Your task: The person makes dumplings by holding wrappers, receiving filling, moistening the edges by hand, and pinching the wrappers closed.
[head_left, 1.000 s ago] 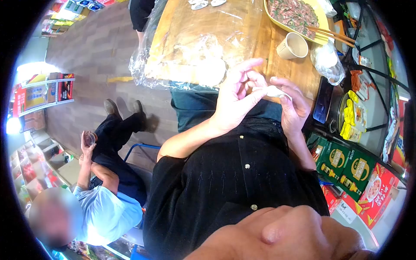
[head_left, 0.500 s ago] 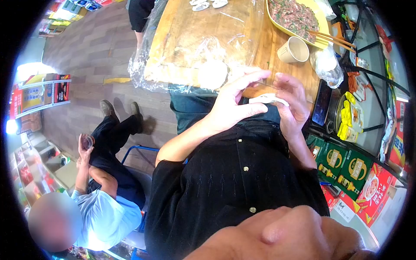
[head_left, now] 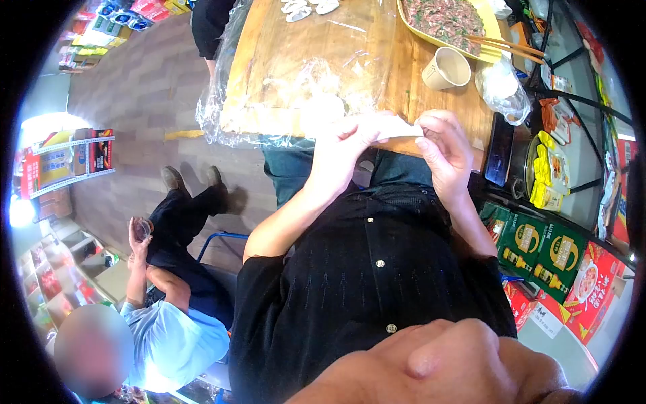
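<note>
Over the near edge of the wooden table, my left hand (head_left: 343,148) and my right hand (head_left: 447,151) pinch a white dumpling wrapper (head_left: 398,128) from its two sides. It looks thin and is seen nearly edge-on; whether anything lies inside cannot be told. Beside my left hand, a pale round patch that looks like more wrappers (head_left: 324,111) lies on the plastic film, washed out by glare. A yellow plate (head_left: 494,30) of minced meat filling (head_left: 444,23) with green bits stands beyond my right hand, chopsticks (head_left: 508,47) resting on it. Several white dumplings (head_left: 303,9) lie at the table's far side.
A paper cup (head_left: 447,69) and a clear plastic bag (head_left: 505,94) stand on the right of the wooden table (head_left: 404,87). A phone (head_left: 499,149) lies by its edge. Shelves with green boxes (head_left: 531,249) are at right. A seated person (head_left: 175,337) holds a small cup at left.
My hands have drawn the wrapper up toward the table and now hold it from both ends; before, it lay lower, near my left thumb and right fingers. The view has shifted slightly.
</note>
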A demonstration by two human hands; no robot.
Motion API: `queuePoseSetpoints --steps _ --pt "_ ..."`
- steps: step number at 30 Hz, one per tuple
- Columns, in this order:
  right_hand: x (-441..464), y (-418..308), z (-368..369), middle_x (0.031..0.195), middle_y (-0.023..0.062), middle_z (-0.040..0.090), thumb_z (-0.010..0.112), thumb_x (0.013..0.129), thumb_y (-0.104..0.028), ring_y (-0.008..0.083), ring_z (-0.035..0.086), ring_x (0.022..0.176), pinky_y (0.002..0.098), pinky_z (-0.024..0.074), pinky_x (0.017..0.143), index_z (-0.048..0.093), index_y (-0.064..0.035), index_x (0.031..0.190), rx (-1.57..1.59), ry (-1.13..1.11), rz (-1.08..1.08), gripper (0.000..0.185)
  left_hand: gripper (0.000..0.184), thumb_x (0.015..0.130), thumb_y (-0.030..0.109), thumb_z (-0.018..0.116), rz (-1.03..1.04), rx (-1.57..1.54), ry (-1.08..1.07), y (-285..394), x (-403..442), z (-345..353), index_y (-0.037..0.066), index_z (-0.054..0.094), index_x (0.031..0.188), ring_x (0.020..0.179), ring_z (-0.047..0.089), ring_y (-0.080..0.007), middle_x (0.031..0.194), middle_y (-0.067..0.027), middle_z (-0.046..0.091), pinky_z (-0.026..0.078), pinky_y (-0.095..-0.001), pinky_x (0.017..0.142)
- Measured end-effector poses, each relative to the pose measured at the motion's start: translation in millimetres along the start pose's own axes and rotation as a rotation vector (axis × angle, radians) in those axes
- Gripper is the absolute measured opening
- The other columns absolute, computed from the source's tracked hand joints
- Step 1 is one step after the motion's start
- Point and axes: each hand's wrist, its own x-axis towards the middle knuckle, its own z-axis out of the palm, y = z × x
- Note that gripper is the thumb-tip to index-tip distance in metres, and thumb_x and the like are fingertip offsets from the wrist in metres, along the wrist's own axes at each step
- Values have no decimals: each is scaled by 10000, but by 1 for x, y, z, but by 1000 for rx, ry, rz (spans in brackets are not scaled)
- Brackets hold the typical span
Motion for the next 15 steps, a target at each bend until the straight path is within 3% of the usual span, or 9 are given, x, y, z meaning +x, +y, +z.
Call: queuePoseSetpoints --steps 1,8,15 --pt "0 2 0 1069 94 537 650 831 48 162 547 929 287 448 846 605 24 1087 117 11 18 261 311 942 153 601 -18 -165 -36 1 0 0 -48 619 1178 966 634 -153 1078 -114 677 496 -272 878" --pt "3 -3 1 1097 96 525 620 840 98 158 555 979 284 463 870 514 33 1220 209 63 3 400 347 928 157 627 -52 -159 -70 8 -4 6 -37 586 1214 967 616 -151 1079 -109 665 488 -285 878" --pt "-3 -7 1 1032 71 564 593 879 87 139 576 951 273 476 876 420 8 1324 394 75 181 483 269 892 132 654 1 -95 -96 -1 -8 10 -13 623 1117 902 629 -161 1014 -106 667 501 -281 838"
